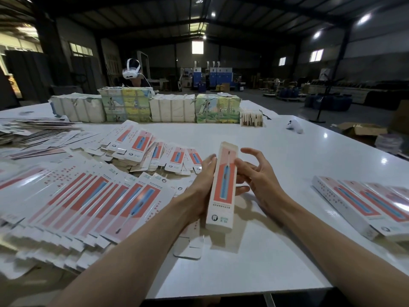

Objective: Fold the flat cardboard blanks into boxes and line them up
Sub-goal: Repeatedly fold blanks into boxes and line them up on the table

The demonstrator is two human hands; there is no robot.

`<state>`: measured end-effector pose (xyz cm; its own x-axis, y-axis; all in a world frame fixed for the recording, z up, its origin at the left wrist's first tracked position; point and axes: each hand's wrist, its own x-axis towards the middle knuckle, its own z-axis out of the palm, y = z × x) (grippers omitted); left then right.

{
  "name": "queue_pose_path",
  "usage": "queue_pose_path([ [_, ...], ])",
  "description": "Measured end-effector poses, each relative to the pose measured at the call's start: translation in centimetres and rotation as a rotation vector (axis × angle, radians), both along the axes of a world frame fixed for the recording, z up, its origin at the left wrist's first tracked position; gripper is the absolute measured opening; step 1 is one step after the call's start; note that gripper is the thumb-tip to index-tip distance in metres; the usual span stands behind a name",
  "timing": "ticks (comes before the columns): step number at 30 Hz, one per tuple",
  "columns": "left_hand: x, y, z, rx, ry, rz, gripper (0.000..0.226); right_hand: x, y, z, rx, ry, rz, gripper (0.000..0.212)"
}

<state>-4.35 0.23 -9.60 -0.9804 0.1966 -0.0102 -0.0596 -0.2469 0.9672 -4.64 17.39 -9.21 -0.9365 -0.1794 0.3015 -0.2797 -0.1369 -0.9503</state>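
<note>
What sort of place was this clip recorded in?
Most likely a warehouse or packaging workshop: a high metal roof, bundled stacks of printed cardboard on a big white table, and flat box blanks fanned out at the left.

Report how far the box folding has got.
Done: a row of boxes lies lined up on the right. In hand: the left hand grips one formed box while the right hand touches its side. Left: a big fan of blanks on the left, plus a pile behind it.
</note>
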Motion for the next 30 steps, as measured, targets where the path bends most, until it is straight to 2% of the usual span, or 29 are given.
queue_pose_path([
  [2, 0.1, 0.2, 0.1, 0.008, 0.1, 0.049, 0.039, 0.0, 0.0, 0.1, -0.002, 0.018, -0.004, 0.056],
  [5, 0.1, 0.0, 0.1, -0.036, 0.207, 0.085, 0.033, -0.1, 0.0, 0.1, 0.005, 0.052, 0.006, 0.044],
  [8, 0.4, 0.1, 0.3, -0.005, 0.165, 0.064, 0.031, 0.0, 0.0, 0.0, 0.012, 0.061, -0.004, 0.046],
  [11, 0.9, 0.3, 0.5, 0.021, 0.143, -0.035, 0.056, -0.2, 0.2, 0.1, 0.026, 0.057, -0.003, 0.039],
  [14, 0.9, 0.4, 0.5, -0.171, 0.242, -0.071, 0.084, -0.5, 0.5, 0.1, 0.018, 0.057, 0.002, 0.028],
  [16, 0.9, 0.5, 0.6, -0.248, 0.257, -0.081, 0.095, -0.5, 0.5, 0.1, 0.023, 0.064, 0.01, 0.024],
  [20, 0.7, 0.4, 0.4, -0.241, 0.204, -0.067, 0.093, -0.5, 0.1, -0.1, 0.049, 0.107, -0.02, 0.018],
  [22, 0.6, 0.3, 0.3, -0.217, 0.175, -0.079, 0.092, -0.7, 0.0, -0.2, 0.007, 0.082, -0.05, 0.022],
  [25, 0.1, 0.2, 0.0, -0.334, 0.173, -0.092, 0.088, -1.3, 0.4, -0.4, -0.047, 0.013, -0.13, 0.027],
  [30, 0.1, 0.3, -0.2, -0.41, 0.187, -0.126, 0.082, -2.1, 1.2, -0.9, 0.019, 0.001, -0.186, 0.028],
])
